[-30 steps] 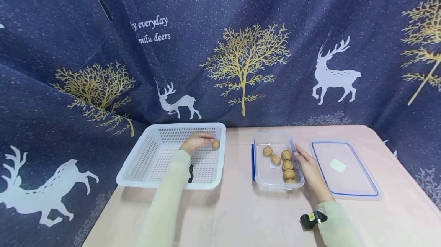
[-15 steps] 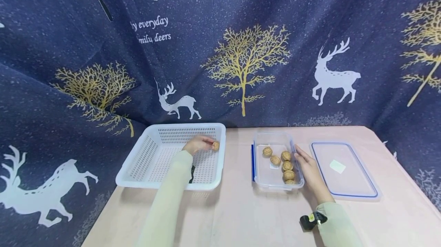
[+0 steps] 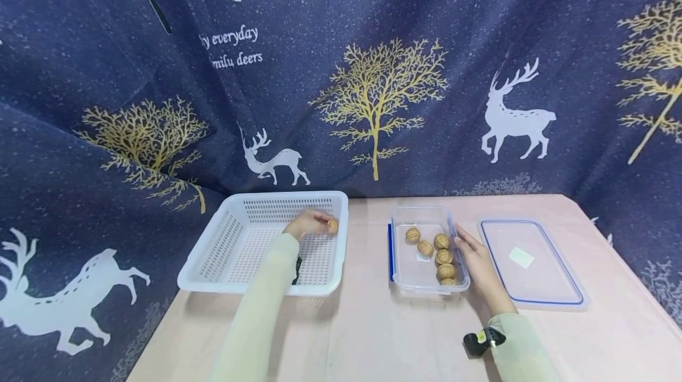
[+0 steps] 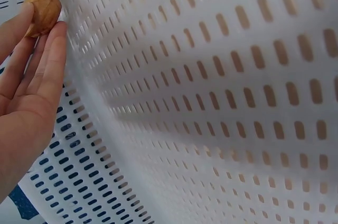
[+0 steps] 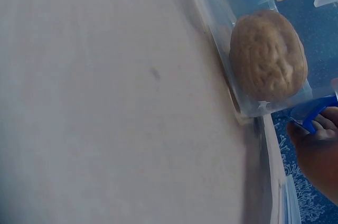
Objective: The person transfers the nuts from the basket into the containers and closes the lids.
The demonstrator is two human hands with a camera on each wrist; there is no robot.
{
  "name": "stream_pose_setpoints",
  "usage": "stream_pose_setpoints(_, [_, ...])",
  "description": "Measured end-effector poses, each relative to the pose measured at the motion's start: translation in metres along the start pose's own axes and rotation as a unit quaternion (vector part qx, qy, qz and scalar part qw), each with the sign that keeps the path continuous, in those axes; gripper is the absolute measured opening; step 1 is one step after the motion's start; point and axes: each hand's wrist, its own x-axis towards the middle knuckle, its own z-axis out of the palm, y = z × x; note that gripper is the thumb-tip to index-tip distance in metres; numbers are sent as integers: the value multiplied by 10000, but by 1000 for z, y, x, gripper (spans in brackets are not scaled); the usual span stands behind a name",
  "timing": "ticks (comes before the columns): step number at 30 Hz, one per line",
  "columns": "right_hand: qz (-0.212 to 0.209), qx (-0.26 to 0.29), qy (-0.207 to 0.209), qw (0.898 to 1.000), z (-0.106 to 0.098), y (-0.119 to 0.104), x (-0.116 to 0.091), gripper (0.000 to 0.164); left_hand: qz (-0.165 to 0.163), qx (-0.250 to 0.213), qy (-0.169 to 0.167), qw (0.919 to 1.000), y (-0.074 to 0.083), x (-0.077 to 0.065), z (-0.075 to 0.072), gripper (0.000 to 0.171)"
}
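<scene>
In the head view my left hand [image 3: 307, 223] is inside a white perforated basket [image 3: 210, 275], near its right wall. It pinches a walnut [image 3: 333, 226] between thumb and fingertips; the left wrist view shows this walnut [image 4: 46, 11] close to the basket's slotted wall. My right hand [image 3: 476, 260] grips the right side of a clear plastic food container [image 3: 401, 269]. Several walnuts [image 3: 444, 257] lie inside that container, most along its right side. From the right wrist, one walnut [image 5: 268, 56] shows through the clear wall, and the right hand's fingers [image 5: 317, 152] curl at a blue latch [image 5: 316, 114].
A clear lid with a blue seal [image 3: 554, 269] lies flat on the pink tablecloth [image 3: 367, 334], right of the container. Another blue latch [image 3: 392, 252] hangs open on the container's left side. Behind the table hangs a dark blue curtain [image 3: 458, 26] printed with deer and trees.
My left hand has shifted slightly right, and its fingers have closed on the walnut in the basket. The right hand and the container have stayed in place.
</scene>
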Motion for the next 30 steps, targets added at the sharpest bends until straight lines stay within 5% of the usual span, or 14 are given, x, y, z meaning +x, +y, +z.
stream_pose_setpoints(30, [-54,50,52,10000,1,-3,-1,53,373,-1377,175,9896,23,-17,-34,41])
